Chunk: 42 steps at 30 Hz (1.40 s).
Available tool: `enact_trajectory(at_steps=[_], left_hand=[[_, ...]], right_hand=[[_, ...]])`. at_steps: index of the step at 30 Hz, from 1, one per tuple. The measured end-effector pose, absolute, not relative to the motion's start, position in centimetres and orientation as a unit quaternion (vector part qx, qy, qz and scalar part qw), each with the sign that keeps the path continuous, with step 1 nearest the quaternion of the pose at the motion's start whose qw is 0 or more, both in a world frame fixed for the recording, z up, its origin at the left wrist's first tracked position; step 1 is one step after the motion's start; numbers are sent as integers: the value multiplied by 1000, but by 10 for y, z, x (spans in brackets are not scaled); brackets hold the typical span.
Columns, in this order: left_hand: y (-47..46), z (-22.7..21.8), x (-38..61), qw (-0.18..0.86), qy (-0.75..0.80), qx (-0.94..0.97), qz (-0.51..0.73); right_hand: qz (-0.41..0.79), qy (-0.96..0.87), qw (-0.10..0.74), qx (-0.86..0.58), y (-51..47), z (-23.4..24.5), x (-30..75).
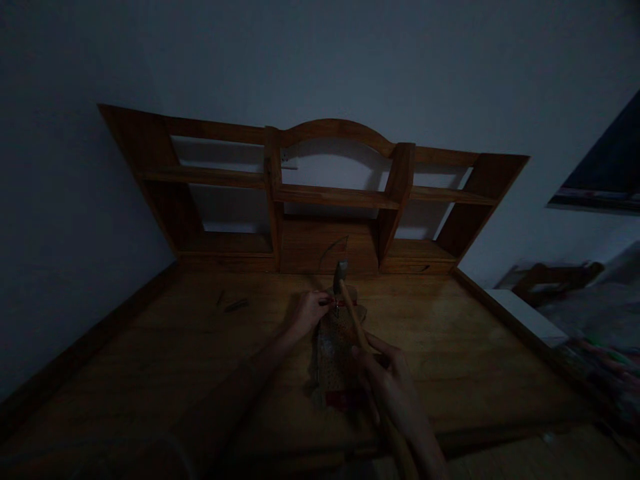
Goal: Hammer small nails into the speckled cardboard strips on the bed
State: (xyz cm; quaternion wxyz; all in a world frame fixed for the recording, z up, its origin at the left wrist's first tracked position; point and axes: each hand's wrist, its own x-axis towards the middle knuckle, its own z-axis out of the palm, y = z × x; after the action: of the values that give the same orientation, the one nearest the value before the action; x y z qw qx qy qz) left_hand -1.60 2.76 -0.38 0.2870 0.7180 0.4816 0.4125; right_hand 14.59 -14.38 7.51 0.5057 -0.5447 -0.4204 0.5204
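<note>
My right hand (383, 373) is closed around the wooden handle of a hammer (355, 319). The hammer's metal head points away from me, above the far end of a brown, speckled block-like object (336, 353) on the desk. Red bands show at that object's far and near ends. My left hand (312, 311) is at its far left edge, fingertips pinched beside the red band. A small shiny piece (337, 311) shows just by the fingertips; whether they grip it is too dark to tell.
The wooden desk (430, 333) has a shelf unit (330, 195) along its back, against the wall. Small dark pieces (236, 305) lie on the desk to the left. A white surface (525, 317) and a wooden chair back (555, 277) stand beyond the right edge.
</note>
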Motion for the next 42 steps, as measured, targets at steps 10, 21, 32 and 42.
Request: enact_trajectory(at_steps=[10,21,32,42], left_hand=[[29,-8,-14,290,470,724,414],[29,-7,-13,318,453,718,421],[33,-14,-14,324,460,711,423],[32,-14,-13,337,474,696,421]], right_hand=[[511,-414,518,-547,-143,65,147],[506,-420,504,-560,-147,71,144],[497,-412,514,-565,-151,82,146],[516,-377,512,-574,-152,77,144]])
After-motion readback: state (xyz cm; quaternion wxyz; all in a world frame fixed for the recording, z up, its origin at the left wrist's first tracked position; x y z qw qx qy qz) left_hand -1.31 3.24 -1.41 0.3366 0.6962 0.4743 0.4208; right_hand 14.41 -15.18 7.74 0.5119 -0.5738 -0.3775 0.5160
